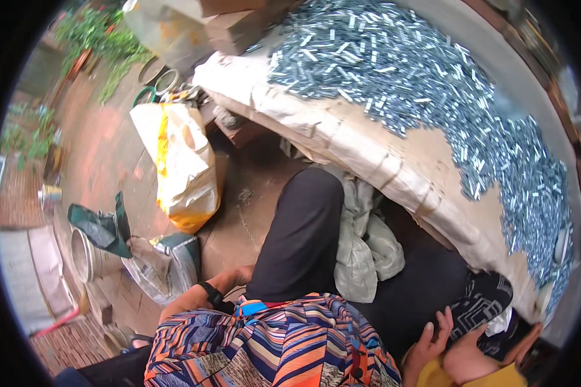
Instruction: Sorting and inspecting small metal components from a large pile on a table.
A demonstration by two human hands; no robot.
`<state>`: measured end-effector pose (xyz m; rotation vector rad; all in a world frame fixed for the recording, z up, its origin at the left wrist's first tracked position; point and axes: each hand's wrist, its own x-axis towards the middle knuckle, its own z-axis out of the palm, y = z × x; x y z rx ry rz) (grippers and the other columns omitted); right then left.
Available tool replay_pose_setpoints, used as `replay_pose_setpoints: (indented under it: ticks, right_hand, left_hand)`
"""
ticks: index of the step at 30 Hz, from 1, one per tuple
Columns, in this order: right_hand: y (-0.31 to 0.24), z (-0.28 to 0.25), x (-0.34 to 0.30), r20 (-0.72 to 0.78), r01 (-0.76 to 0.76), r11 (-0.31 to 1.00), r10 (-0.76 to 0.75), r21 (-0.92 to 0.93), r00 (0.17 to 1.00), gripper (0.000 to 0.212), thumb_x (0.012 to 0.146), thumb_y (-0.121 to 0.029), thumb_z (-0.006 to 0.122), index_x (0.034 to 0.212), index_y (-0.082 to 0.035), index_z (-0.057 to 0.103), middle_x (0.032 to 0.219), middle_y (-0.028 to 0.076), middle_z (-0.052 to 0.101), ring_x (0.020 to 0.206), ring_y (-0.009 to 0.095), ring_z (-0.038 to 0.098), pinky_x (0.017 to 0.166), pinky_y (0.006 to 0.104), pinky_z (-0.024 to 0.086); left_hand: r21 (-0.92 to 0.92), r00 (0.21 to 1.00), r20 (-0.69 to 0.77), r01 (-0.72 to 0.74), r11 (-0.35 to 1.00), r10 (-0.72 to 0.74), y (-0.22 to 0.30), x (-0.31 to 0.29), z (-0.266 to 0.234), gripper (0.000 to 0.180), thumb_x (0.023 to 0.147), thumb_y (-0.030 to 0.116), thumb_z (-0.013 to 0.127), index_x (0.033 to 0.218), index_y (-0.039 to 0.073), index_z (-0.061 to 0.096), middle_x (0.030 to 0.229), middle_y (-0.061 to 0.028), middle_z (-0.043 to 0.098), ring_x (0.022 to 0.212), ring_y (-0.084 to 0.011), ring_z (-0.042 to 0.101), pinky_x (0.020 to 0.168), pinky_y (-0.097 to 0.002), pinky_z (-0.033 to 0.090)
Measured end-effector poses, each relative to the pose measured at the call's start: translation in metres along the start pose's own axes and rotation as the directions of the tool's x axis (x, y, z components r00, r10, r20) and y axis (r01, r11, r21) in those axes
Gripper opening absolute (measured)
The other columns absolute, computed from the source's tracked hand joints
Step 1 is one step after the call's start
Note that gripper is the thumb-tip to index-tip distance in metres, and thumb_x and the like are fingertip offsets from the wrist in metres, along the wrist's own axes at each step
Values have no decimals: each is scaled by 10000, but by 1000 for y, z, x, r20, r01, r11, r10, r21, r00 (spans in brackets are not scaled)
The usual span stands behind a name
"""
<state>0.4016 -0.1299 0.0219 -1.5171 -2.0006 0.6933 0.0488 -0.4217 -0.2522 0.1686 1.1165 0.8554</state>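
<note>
My left hand [241,275], with a black band on its wrist, rests against the outer side of my raised left leg [303,232]. Its fingers are hidden behind the dark trousers, so its grip cannot be seen. My right hand does not appear. A crumpled pale woven cloth or sack [361,245] lies between my legs. In front and to the right, a broad heap of small shiny metal strips [394,58] covers much of a low worktop [426,151] with pale sheeting along its edge.
At right, a person in yellow has a spread hand [429,338] near my leg, beside dark patterned trousers [484,297]. On the floor at left stand a white and yellow sack [190,155], a bucket [87,258] and a grey-white bag [164,267]. Boxes [235,29] stand at the far end.
</note>
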Motion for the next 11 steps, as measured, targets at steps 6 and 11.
replay_pose_setpoints:
  ticks: [6, 11]
  right_hand:
    - [-48, 54, 48, 378, 13, 985, -78, 171, 922, 184, 816, 14, 603, 998, 41, 615, 1094, 187, 628, 1014, 278, 613, 922, 345, 458]
    - [-21, 95, 45, 676, 116, 993, -97, 16, 731, 196, 810, -98, 655, 961, 20, 610, 973, 200, 621, 926, 382, 607, 795, 384, 500]
  left_hand:
    - [54, 998, -62, 25, 998, -22, 10, -16, 12, 635, 749, 239, 783, 1265, -57, 558, 1285, -143, 583, 1146, -198, 528, 965, -341, 440]
    - [171, 998, 52, 19, 985, -28, -33, -48, 12, 654, 806, 173, 715, 1381, -3, 460, 1387, -135, 504, 1220, -202, 473, 1021, -355, 399]
